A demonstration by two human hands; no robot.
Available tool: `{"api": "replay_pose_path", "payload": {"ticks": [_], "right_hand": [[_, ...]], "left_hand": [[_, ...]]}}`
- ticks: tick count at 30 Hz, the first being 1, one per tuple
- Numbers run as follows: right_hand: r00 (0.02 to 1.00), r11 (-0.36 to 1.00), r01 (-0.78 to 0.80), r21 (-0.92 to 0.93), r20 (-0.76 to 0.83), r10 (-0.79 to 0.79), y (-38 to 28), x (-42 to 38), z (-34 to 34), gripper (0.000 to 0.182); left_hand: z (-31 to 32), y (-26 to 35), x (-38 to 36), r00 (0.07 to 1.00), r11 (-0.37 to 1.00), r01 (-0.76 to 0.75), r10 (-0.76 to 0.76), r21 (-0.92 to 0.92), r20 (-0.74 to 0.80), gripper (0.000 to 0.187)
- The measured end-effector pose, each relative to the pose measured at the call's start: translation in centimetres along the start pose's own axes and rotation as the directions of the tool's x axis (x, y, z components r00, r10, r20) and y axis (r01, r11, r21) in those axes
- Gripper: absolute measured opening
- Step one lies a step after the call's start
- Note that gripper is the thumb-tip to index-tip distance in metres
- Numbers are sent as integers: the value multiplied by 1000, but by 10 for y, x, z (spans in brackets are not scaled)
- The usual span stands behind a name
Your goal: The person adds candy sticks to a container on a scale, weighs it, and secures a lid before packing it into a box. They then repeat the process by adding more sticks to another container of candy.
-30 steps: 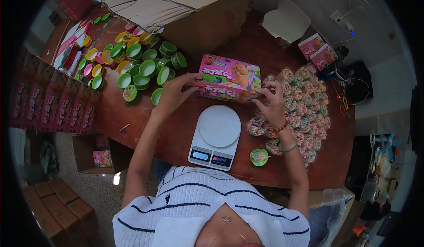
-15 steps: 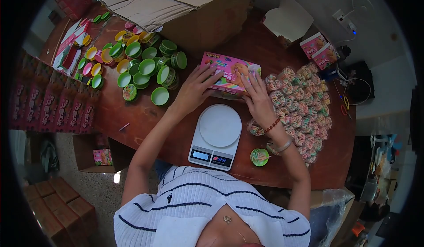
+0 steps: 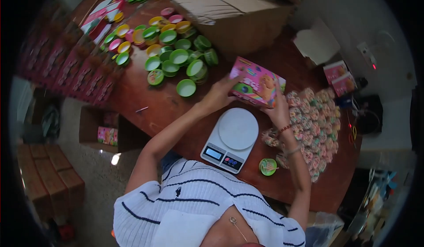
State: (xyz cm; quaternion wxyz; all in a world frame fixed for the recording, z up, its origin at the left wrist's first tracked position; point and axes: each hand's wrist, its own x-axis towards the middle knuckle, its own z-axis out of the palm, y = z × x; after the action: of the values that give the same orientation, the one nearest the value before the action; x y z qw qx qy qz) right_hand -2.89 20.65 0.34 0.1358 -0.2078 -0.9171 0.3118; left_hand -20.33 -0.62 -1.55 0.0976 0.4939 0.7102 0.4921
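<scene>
Beyond the digital kitchen scale [image 3: 238,130], the left hand [image 3: 218,94] and right hand [image 3: 279,113] clamp the pink printed carton [image 3: 253,80] from opposite ends – probably to steady it. Clustered candy packets [image 3: 314,130] sit right of the scale, seemingly within easy reach.

Looks like a small packing workshop, with a digital scale [image 3: 239,129] and loose coloured cups [image 3: 179,56] on a worn tabletop [image 3: 145,97], stacked pink boxes [image 3: 68,70] and brown cartons [image 3: 51,172] alongside.

We have a pink printed box [image 3: 257,82] with rainbow artwork. It sits tilted beyond the white scale, its lid closed.
</scene>
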Motion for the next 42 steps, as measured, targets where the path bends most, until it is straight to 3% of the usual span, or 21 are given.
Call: {"api": "replay_pose_path", "payload": {"ticks": [2, 3, 7, 11, 15, 16, 17, 18, 22, 25, 28, 29, 30, 32, 33, 34, 35, 37, 39, 41, 42], "right_hand": [[999, 993, 40, 110, 0, -40, -14, -7, -9, 113], [999, 977, 34, 209, 17, -38, -36, -15, -22, 109], [966, 972, 236, 6, -114, -234, -140, -51, -35, 104], [869, 868, 495, 39, -26, -494, -231, -38, -9, 98], [743, 721, 626, 298, 55, -667, -293, 10, 98, 95], [695, 658, 654, 373, 49, -718, -302, 26, 132, 93], [641, 588, 676, 444, 40, -767, -308, 41, 164, 90], [618, 571, 628, 529, 108, -779, -316, 51, 187, 92], [520, 567, 521, 638, 290, -803, -325, 85, 263, 88], [552, 538, 522, 662, 219, -805, -317, 107, 294, 86], [561, 596, 390, 702, 332, -758, -317, 114, 301, 80], [534, 608, 521, 600, 327, -780, -316, 114, 298, 85], [496, 445, 818, 364, -55, -866, -313, 106, 306, 78], [541, 538, 795, 280, 77, -838, -305, 82, 269, 85], [506, 566, 764, 308, 259, -823, -297, 75, 242, 88], [457, 500, 818, 283, 207, -865, -283, 61, 202, 85], [436, 469, 833, 293, 174, -883, -260, 51, 162, 78], [393, 635, 646, 423, 529, -753, -225, 45, 64, 67], [639, 823, 513, 244, 531, -556, -166, 24, -21, 59], [872, 922, 376, 87, 302, -384, -92, 8, -87, 54], [971, 979, 201, -9, 132, -199, -65, -9, -121, 54]], "left_hand": [[0, 8, -10, 997, 992, 31, -22, 125, -68, 89], [-15, 26, -19, 993, 998, -52, 56, 40, -108, 85], [-97, 100, -72, 966, 986, -78, 111, 144, -235, 81], [-174, 124, -155, 853, 928, 224, -39, 299, -520, 79], [-213, 94, -232, 588, 809, 544, -177, 224, -789, 81], [-216, 86, -246, 604, 812, 533, -167, 240, -779, 81], [-217, 79, -258, 521, 764, 618, -222, 185, -824, 80], [-217, 69, -269, 422, 711, 694, -268, 118, -866, 79], [-210, 14, -302, 382, 655, 746, -273, 121, -883, 77], [-194, -32, -298, 329, 746, 658, -158, 106, -931, 67], [-189, -39, -290, 265, 763, 640, -107, 91, -958, 64], [-190, -31, -289, 298, 727, 677, -133, 112, -945, 64], [-193, -42, -299, 333, 681, 717, -151, 146, -931, 66], [-210, -18, -302, 401, 598, 795, -391, 102, -828, 69], [-214, -18, -303, 490, 526, 786, -209, 325, -846, 68], [-218, -17, -305, 559, 383, 770, -19, 510, -829, 68], [-225, 2, -292, 539, 482, 732, 21, 481, -842, 62], [-241, 16, -278, 539, 638, 579, 168, 508, -825, 49], [-220, 61, -222, 611, 554, 596, 155, 580, -776, 39], [-198, 67, -180, 623, 849, 395, 33, 351, -781, 39], [-188, 69, -159, 713, 880, 277, 81, 386, -697, 36]]}}
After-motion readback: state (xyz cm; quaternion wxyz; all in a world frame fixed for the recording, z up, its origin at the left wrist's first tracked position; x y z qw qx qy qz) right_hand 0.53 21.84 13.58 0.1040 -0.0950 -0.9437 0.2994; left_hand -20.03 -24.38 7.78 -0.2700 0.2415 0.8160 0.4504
